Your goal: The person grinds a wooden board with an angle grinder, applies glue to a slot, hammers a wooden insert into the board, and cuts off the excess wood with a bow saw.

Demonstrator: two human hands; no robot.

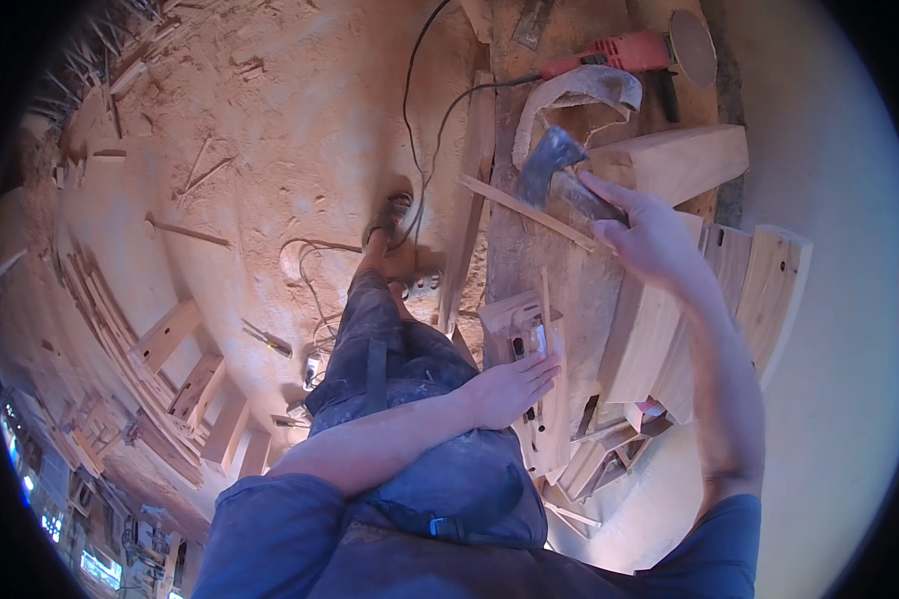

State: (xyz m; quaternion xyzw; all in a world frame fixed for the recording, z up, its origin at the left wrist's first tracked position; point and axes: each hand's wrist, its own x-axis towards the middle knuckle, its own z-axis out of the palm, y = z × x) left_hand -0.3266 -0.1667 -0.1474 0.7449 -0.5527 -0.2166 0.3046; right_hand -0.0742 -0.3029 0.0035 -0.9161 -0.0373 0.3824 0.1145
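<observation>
My right hand [649, 235] is raised over the workbench, closed round the short handle of a hatchet [551, 165]. The hatchet's dark metal head points left. Lower down, my left hand [512, 391] lies with its fingers stretched flat along a pale wooden piece [541, 444] that has dark slots cut in it. Just beyond the left fingertips are a small pale, shiny object and a thin upright wood strip [545, 297]. The shiny object is too small to make out. The underside of the left hand is hidden.
On the bench's far end lie a red angle grinder [624, 52] with a round disc, a curved pale piece [569, 90] and a thick wood block [674, 165]. Planks [649, 339] lean at right. A cable [445, 130] crosses the dusty floor; timber pieces [185, 344] stand at left.
</observation>
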